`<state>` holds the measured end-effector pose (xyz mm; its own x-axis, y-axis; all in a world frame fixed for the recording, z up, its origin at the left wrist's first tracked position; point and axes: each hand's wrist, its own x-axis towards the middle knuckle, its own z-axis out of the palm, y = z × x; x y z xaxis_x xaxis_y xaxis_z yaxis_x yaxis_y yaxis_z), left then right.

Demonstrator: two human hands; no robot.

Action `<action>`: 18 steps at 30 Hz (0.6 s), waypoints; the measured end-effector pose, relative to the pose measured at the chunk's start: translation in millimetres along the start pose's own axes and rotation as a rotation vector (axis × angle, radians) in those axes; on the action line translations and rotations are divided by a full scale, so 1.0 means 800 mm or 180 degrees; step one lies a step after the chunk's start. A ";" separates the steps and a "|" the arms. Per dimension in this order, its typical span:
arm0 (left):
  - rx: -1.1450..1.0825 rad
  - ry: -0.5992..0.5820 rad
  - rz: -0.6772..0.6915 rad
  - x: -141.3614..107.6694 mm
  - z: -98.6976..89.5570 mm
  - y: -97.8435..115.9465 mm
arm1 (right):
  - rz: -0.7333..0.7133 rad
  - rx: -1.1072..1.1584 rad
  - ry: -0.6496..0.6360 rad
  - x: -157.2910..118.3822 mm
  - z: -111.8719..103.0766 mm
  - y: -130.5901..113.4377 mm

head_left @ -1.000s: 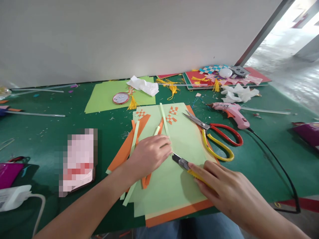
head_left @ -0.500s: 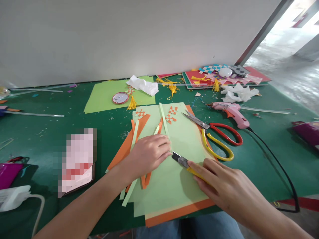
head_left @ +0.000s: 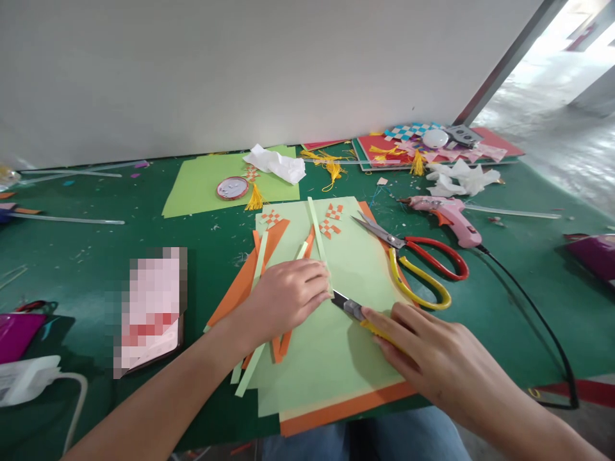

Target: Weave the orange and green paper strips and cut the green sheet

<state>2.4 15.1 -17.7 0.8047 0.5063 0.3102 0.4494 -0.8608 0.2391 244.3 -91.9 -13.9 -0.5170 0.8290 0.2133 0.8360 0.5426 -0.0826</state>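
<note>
My right hand [head_left: 423,349] is wrapped round a yellow utility knife [head_left: 355,310], its blade out and the tip touching the near end of a pale green paper strip [head_left: 317,227]. The fingers of my left hand [head_left: 295,294] are closed on that strip, pressing it down. Both hands rest over light green paper sheets [head_left: 346,371], with orange paper [head_left: 336,410] showing beneath. Beside my left hand lie folded orange strips [head_left: 283,346] and more pale green strips [head_left: 252,371]. Small orange-and-white woven pieces [head_left: 329,228] sit on the far part of the sheets.
Scissors [head_left: 396,243] with red and yellow handles lie at the sheets' right edge. A pink glue gun [head_left: 454,218] with a black cord is further right. A phone [head_left: 154,314] and white charger [head_left: 29,381] are at left. Crumpled tissue [head_left: 276,164] and yellow tassels [head_left: 331,169] lie along the wall.
</note>
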 end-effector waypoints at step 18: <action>-0.0047 -0.0124 -0.0095 -0.001 -0.001 -0.001 | -0.0209 0.0095 -0.0118 -0.014 0.000 0.023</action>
<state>1.1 15.7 -17.4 0.8056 0.5290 0.2668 0.4678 -0.8443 0.2614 265.2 -91.4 -17.6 -0.5773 0.7957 0.1830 0.7945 0.5992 -0.0986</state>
